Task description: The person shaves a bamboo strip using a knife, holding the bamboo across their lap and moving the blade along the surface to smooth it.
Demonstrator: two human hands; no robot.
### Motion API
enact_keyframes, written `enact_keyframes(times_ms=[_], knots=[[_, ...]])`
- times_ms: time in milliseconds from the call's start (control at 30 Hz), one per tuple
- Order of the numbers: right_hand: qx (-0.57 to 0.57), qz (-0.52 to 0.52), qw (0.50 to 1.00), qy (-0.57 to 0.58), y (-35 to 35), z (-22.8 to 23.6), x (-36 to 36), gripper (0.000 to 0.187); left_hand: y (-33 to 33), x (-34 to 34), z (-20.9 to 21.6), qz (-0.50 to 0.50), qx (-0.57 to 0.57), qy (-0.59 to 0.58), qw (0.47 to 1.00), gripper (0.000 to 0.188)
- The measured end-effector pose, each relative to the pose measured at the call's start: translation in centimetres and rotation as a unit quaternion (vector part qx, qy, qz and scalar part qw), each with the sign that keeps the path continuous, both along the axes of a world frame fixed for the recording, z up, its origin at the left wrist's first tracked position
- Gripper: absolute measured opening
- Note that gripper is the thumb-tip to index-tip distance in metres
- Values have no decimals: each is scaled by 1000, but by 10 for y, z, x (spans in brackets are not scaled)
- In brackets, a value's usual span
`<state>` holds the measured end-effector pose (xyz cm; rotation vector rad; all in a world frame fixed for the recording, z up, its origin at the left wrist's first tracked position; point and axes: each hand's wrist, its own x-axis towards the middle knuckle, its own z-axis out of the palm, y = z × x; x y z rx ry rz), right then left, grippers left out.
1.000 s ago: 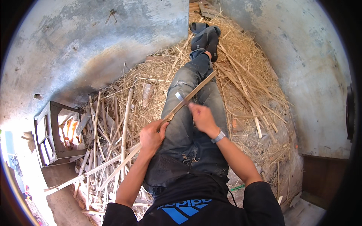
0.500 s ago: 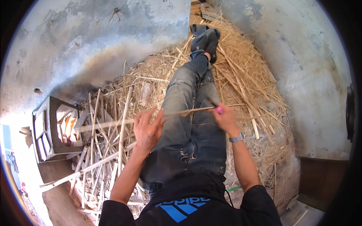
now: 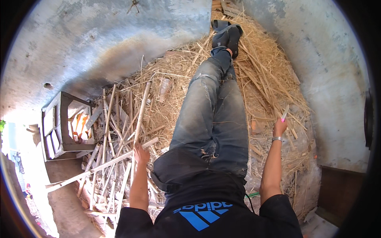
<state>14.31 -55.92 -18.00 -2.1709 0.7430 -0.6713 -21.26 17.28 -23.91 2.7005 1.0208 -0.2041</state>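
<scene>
My right hand is closed round the pink handle of a knife, its pale blade pointing up and away from me over the straw to the right of my legs. On the left, my left hand is down at the pile of split bamboo. Its fingers look curled round a bamboo stick where a long pale strip crosses it. Part of the grip is hard to make out. My outstretched legs lie between the two hands, with the feet crossed.
A dark framed box with openings stands left of the bamboo pile. Straw and shavings cover the floor, with more bamboo strips right of my feet. Bluish-grey walls rise ahead and on the right. A dark cap-like cloth is on my lap.
Both hands were over my legs with a thin strip between them. Now they are apart: the left at the bamboo pile, the right out to the right with the knife, and neither holds that strip across my lap.
</scene>
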Motion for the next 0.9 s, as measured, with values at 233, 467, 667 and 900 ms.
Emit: enact_keyframes(times_ms=[233, 467, 667, 900], knots=[[90, 79, 988, 94, 65, -34, -12, 24, -20, -56, 3, 32, -28, -3, 999, 76], [195, 119, 954, 195, 164, -24, -14, 25, 2, 13, 36, -216, -33, 60, 974, 62], [-9, 282, 951, 123, 161, -79, -8, 23, -9, 72, 3, -134, -47, 161, 977, 53], [38, 286, 941, 177, 177, -56, -21, 31, -12, 71, -16, -137, -10, 152, 979, 54]])
